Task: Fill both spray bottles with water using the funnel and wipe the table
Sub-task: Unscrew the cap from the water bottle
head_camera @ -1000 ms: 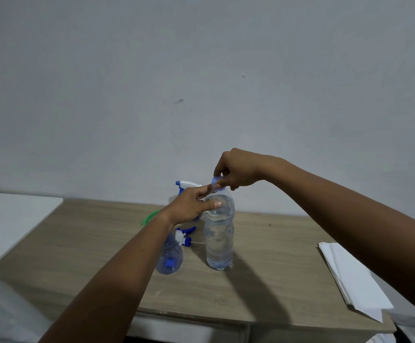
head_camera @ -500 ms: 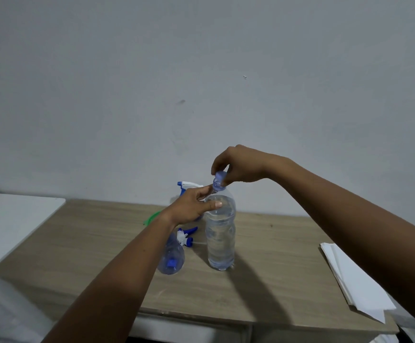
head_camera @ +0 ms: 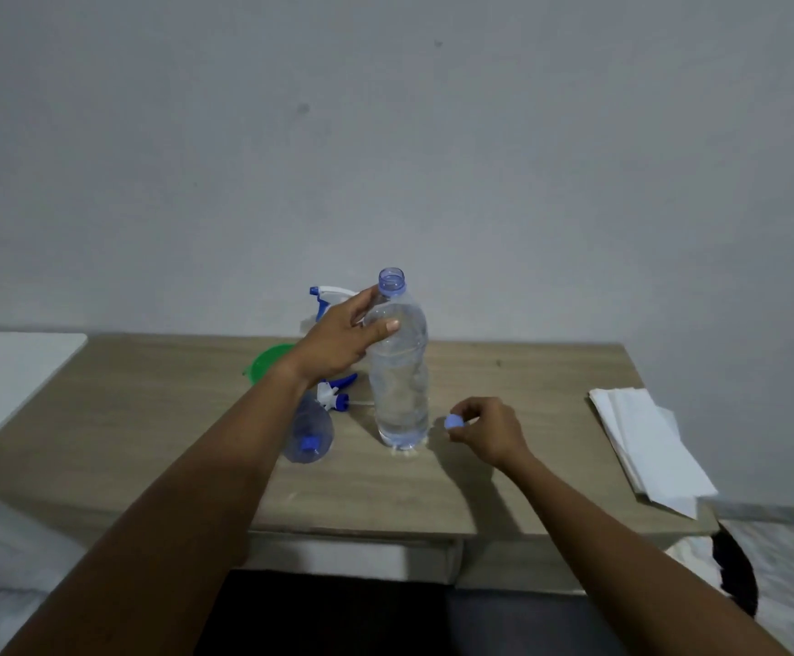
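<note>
A clear water bottle [head_camera: 399, 385] stands upright on the wooden table [head_camera: 504, 447], its mouth uncapped. My left hand [head_camera: 343, 343] grips its shoulder. My right hand [head_camera: 485, 430] is down near the tabletop, right of the bottle's base, pinching the small blue cap [head_camera: 453, 422]. One spray bottle [head_camera: 309, 430] lies on its side left of the water bottle, with a blue and white spray head [head_camera: 336, 393] beside it. A second spray bottle's trigger head [head_camera: 326, 293] shows behind my left hand. The green funnel [head_camera: 267, 364] sits partly hidden behind my left wrist.
A stack of white paper towels [head_camera: 646, 447] lies at the table's right edge. A white surface [head_camera: 7, 376] adjoins the table on the left. A grey wall stands directly behind the table. White bedding lies at both lower corners.
My right hand took the blue cap off the water bottle and moved down to the table beside the bottle's base. My left hand kept hold of the bottle. The camera tilted down.
</note>
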